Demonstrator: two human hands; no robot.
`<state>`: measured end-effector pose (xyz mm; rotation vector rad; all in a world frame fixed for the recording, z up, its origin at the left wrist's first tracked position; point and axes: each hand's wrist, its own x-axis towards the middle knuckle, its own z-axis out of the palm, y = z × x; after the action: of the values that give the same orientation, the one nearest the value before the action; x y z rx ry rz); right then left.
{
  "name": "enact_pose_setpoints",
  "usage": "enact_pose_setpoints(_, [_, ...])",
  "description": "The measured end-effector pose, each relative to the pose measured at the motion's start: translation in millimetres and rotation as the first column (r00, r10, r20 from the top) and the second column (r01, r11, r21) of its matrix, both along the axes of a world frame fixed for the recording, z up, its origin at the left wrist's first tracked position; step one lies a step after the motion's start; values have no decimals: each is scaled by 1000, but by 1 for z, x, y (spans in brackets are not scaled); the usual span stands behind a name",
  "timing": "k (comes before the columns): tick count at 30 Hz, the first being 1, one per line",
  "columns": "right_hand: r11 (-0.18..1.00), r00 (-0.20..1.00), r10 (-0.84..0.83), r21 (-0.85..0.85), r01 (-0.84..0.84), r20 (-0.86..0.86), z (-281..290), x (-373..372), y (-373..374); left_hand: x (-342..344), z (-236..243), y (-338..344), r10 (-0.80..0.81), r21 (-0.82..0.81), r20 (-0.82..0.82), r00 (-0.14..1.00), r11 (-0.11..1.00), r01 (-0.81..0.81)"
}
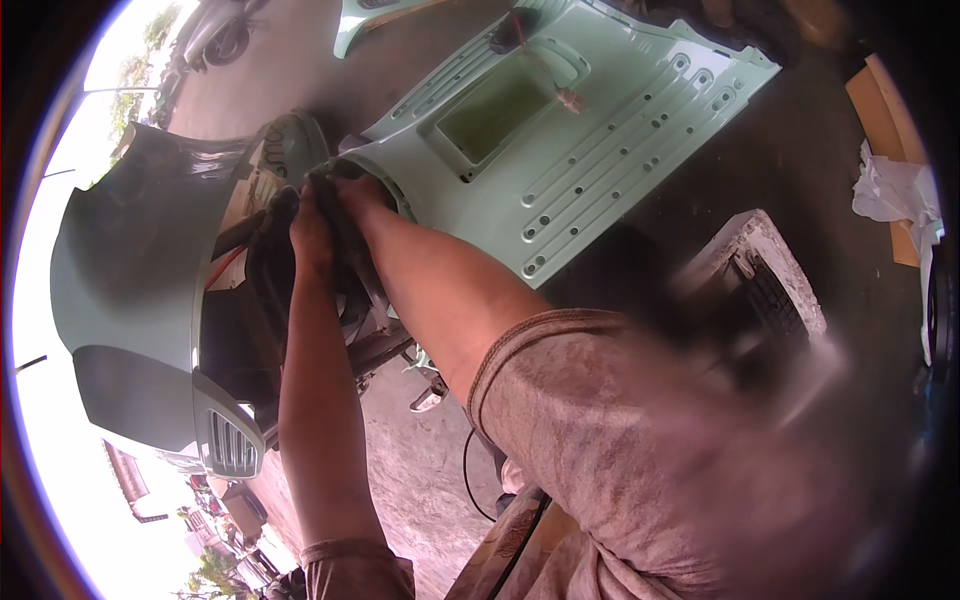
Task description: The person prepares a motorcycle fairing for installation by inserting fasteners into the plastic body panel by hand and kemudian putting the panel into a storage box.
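Both my arms reach forward into the gap between two mint-green scooter body panels. My left hand [311, 222] is beside a black frame part [268, 255], its fingers closed and mostly lost in shadow. Close to its right, my right hand [356, 192] is bent in at the rounded end of the green floor panel [470, 215]. Its fingers look closed too; what either hand grips is too dark to make out. On the left stands the large front panel [135, 250], with a vented grille [232, 443] low on its edge.
The floor panel has a rectangular opening [497, 115] and ribs with holes; a connector on a wire [571, 100] lies over it. A worn white-framed object [765, 265] stands at right, near cardboard [888, 110] and a crumpled white sheet [888, 185]. A motorbike wheel [228, 45] shows far left.
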<state>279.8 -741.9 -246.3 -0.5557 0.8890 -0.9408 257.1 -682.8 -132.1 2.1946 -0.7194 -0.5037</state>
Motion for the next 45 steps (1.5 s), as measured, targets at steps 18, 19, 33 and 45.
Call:
enact_pose_setpoints(18, [995,982,72,63,-84,174,7,-1,5,25,-14,8,-5,13,44,999,1000,4])
enact_pose_setpoints(19, [990,987,129,41,-134,96,10,4,17,33,-12,21,16,9,60,998,1000,-17])
enact_pose_setpoints(33, [918,911,-111,-391,-59,-398,74,-92,35,25,-15,9,-36,-23,290,956,999,44])
enact_pose_setpoints(45, [270,911,-411,-960,80,-40,99,-303,86,-143,48,80,-499,-485,-84,862,776,403])
